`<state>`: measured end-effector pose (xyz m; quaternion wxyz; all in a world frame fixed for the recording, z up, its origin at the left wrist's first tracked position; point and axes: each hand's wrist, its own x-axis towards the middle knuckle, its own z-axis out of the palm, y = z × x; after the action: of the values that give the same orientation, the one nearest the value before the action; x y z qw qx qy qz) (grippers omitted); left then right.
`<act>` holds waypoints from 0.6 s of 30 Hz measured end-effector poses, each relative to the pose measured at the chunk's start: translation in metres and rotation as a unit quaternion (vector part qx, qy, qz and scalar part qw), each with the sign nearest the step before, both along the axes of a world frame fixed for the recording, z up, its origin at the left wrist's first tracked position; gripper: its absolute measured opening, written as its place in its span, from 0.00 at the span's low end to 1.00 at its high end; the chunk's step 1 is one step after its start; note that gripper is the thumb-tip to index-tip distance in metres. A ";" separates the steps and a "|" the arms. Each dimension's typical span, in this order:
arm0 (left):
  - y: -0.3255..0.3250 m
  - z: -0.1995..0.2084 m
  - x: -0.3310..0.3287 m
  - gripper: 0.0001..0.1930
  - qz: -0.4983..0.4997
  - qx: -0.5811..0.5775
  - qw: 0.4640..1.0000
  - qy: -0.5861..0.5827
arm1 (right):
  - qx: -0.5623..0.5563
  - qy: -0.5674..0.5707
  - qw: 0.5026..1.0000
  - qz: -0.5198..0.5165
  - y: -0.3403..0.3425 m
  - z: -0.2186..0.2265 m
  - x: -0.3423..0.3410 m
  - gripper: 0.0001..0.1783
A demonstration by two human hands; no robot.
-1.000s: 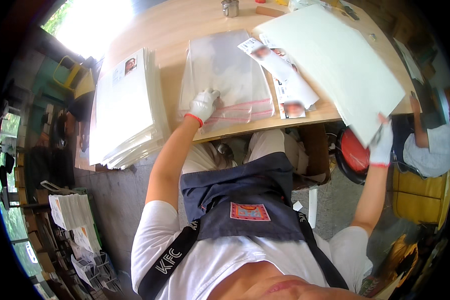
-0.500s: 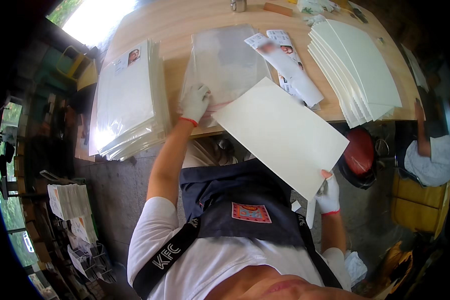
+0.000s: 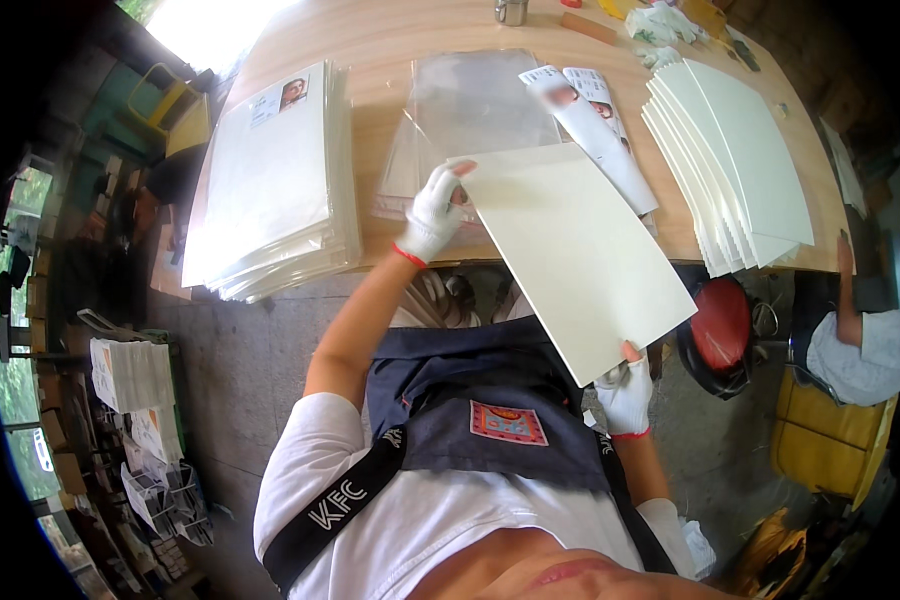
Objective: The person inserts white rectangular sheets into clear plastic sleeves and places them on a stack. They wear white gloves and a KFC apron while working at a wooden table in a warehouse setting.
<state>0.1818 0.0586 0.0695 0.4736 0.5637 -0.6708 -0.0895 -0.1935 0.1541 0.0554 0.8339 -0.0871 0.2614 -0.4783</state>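
A blank white board, flat and rectangular, hangs tilted over the table's front edge. My left hand, in a white glove with a red cuff, pinches its upper left corner with curled fingers. Down at the lower end, my gloved right hand grips the edge, the bare thumb on the face. Behind the board lies a stack of clear plastic bags, partly covered by it. A pile of bagged white boards is to the left, its top one bearing a label with a portrait.
Fanned white boards lie at the right of the wooden table. Printed label strips rest between them and the bags. A metal cup stands at the back. A red stool seat is below the right front edge.
My left hand has left the plastic bags and taken the board's upper left corner. The board has turned to a steeper slant, and my right hand has shifted slightly left with it.
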 end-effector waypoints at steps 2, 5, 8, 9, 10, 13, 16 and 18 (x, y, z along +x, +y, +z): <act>0.000 -0.030 -0.033 0.35 0.082 -0.001 0.902 0.424 | -0.013 0.043 0.999 -0.009 0.004 0.025 0.016 0.16; -0.026 -0.028 -0.082 0.39 0.135 -0.030 0.720 0.680 | -0.023 0.118 0.993 -0.014 0.011 0.048 0.034 0.17; -0.047 -0.041 -0.106 0.35 -0.022 0.093 0.527 0.845 | -0.010 0.152 0.988 -0.006 0.014 0.060 0.040 0.18; -0.051 -0.046 -0.111 0.34 -0.036 0.106 0.505 0.856 | -0.006 0.148 0.989 0.004 0.015 0.057 0.037 0.18; -0.050 -0.054 -0.114 0.33 -0.043 0.114 0.489 0.864 | -0.003 0.145 0.989 0.015 0.015 0.055 0.035 0.18; -0.026 -0.084 -0.127 0.30 -0.030 0.123 0.469 0.874 | -0.004 0.163 0.984 0.070 0.016 0.032 0.029 0.16; 0.015 -0.120 -0.138 0.27 -0.004 0.133 0.462 0.877 | 0.019 0.207 0.973 0.104 0.011 0.002 0.052 0.15; 0.046 -0.142 -0.142 0.25 0.012 0.148 0.471 0.869 | 0.017 0.188 0.975 0.120 -0.001 -0.015 0.077 0.17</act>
<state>0.0400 0.1046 -0.0723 0.7240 0.2662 0.1154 -0.6259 -0.1168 0.1531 0.0404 0.8225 -0.1918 0.4093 -0.3453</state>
